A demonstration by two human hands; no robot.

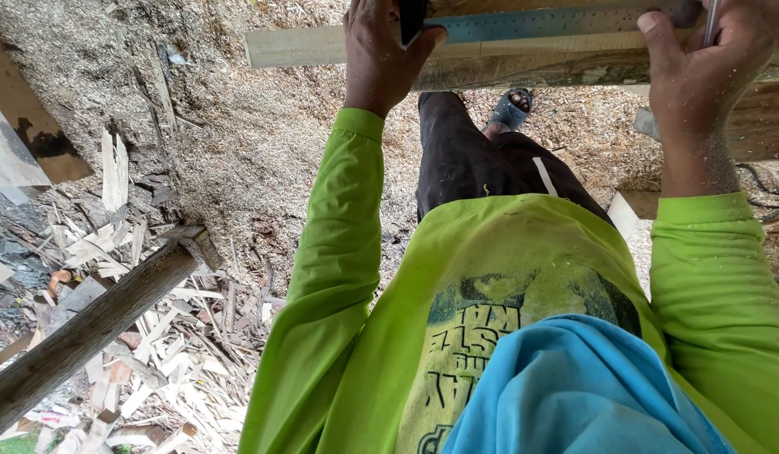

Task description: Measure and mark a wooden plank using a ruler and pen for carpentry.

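A pale wooden plank (322, 46) runs across the top of the head view. A metal ruler (541, 23) lies flat along its top face. My left hand (381, 55) grips the dark handle end of the ruler and presses it onto the plank. My right hand (700, 67) rests on the plank near the ruler's right end and holds a thin pencil-like tool (711, 21) upright against the ruler. Both arms wear bright green sleeves.
Sawdust (263, 143) covers the ground under the plank. Wood offcuts and splinters (154, 336) lie heaped at lower left beside a thick round pole (87, 332). My foot in a sandal (511, 108) stands below the plank. More boards (763, 126) sit at right.
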